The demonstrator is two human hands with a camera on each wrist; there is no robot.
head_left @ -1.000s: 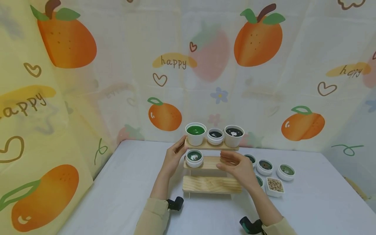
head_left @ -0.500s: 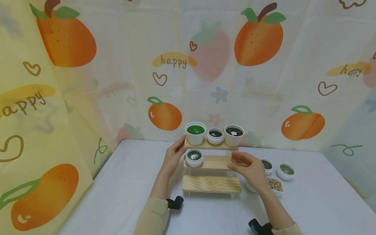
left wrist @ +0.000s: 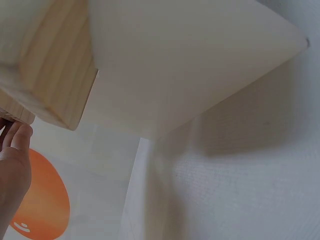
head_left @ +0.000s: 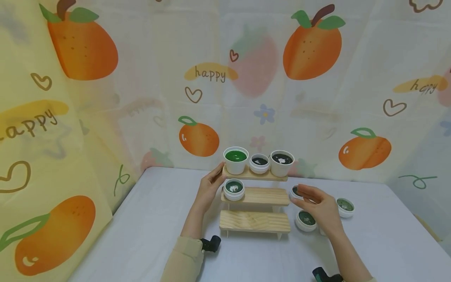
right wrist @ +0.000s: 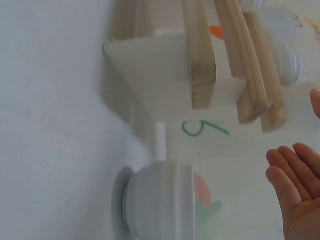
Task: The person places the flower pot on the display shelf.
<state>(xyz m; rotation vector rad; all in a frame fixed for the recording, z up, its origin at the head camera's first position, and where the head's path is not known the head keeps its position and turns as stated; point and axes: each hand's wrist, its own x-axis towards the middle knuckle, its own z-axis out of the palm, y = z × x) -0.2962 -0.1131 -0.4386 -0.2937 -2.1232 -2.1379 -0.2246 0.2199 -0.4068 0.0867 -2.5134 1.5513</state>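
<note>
A three-step wooden display stand (head_left: 255, 221) with pale risers stands on the table. My left hand (head_left: 208, 192) holds the left end of its top board (head_left: 258, 175), fingertips at the wood (left wrist: 10, 107) in the left wrist view. Three white cups sit on that board: a tall one with bright green filling (head_left: 235, 158), a small one with dark filling (head_left: 259, 164) and a tall dark one (head_left: 281, 162). A small dark-green cup (head_left: 233, 190) is at the middle board's left end. My right hand (head_left: 322, 209) holds nothing, fingers extended over the cups right of the stand.
Right of the stand, small white cups stand on the white tablecloth (head_left: 148, 235): a dark-green one (head_left: 306, 221), one behind my right fingers (head_left: 295, 193) and a green one (head_left: 345, 207) farther right. A fruit-print curtain (head_left: 246, 117) hangs behind the table.
My right hand has moved right from the middle board's right end to over the cups beside the stand, covering the small square dish. My left hand has stayed at the top board.
</note>
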